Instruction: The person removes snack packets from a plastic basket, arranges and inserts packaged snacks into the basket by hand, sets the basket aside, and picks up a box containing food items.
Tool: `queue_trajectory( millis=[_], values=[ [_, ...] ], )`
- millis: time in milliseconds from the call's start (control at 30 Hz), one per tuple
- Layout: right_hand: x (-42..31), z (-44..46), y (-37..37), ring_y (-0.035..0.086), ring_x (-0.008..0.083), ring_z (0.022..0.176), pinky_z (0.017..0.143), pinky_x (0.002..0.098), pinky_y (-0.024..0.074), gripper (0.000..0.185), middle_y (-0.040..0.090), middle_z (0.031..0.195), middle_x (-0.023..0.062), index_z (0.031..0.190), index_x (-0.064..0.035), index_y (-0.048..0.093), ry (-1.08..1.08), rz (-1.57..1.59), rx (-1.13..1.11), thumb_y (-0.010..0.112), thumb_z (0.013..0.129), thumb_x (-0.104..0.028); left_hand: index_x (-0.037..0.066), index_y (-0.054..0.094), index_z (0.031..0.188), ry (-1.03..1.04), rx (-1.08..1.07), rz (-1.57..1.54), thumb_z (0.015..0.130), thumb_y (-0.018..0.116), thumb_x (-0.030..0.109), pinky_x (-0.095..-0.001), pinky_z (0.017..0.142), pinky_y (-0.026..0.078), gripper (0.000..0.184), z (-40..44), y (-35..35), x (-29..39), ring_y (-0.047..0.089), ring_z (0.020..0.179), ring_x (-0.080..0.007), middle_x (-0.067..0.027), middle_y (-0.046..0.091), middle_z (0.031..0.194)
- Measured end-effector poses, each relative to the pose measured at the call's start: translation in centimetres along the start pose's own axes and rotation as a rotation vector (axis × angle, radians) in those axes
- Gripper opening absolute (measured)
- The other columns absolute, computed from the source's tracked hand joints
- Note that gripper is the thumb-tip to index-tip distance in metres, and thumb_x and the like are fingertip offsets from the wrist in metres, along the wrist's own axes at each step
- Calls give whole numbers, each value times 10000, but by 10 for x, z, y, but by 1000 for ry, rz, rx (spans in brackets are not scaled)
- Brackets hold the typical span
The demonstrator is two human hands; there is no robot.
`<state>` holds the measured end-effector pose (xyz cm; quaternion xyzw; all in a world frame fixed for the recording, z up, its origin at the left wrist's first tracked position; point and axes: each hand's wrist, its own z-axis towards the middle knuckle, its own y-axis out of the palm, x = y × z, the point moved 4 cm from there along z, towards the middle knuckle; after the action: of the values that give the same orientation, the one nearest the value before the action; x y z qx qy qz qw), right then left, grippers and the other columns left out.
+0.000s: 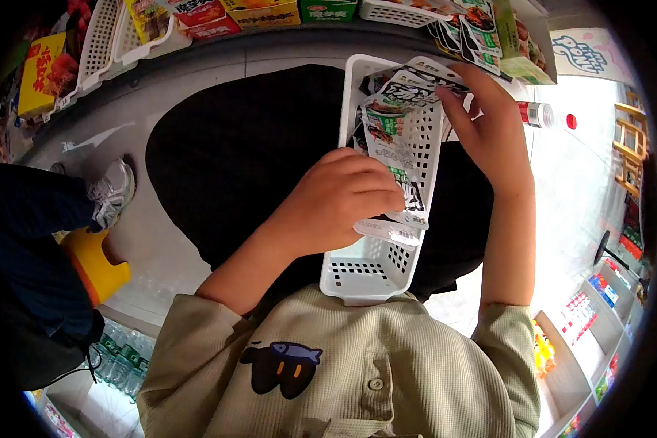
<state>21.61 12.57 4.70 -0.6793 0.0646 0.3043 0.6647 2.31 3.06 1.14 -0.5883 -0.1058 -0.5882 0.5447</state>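
Note:
A long white plastic basket with square holes rests across my lap. Several snack packets with black, green and white printing stand in its far and middle part. My left hand is closed over the near end of the row, its fingers curled on the packets' edges; the fingertips are partly hidden. At the far right corner, my right hand grips the upper edge of a packet between thumb and fingers. The near end of the basket shows its bare floor.
A shelf ahead holds snack boxes, white baskets and more packets. A bottle lies at the right. Another person's shoe and a yellow stool are at the left, above bottled drinks.

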Motion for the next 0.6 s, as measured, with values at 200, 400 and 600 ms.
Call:
queue_trajectory(
  millis=[200, 400, 600],
  values=[
    [-11, 6, 3, 633, 346, 1023, 832, 404, 524, 531, 637, 1158, 151, 1273, -116, 560, -92, -24, 81, 763, 783, -139, 122, 714, 904, -2, 7, -8, 660, 755, 81, -376, 884, 457, 250, 0, -1, 0, 642, 1030, -192, 10, 712, 1024],
    [-7, 6, 4, 585, 349, 1067, 859, 415, 515, 608, 535, 1242, 143, 1291, -138, 564, -214, 42, 299, 792, 730, -84, 124, 715, 894, -13, -3, 1, 657, 758, 81, -380, 901, 455, 245, 0, -2, 0, 640, 1038, -188, 11, 710, 1035],
    [-1, 6, 9, 577, 351, 1062, 881, 406, 499, 524, 524, 1233, 154, 1207, -117, 617, -239, 8, 229, 799, 719, -65, 118, 717, 903, -15, 1, -24, 654, 755, 62, -389, 913, 453, 259, 1, -3, -1, 637, 1047, -194, 2, 708, 1039]
  ],
)
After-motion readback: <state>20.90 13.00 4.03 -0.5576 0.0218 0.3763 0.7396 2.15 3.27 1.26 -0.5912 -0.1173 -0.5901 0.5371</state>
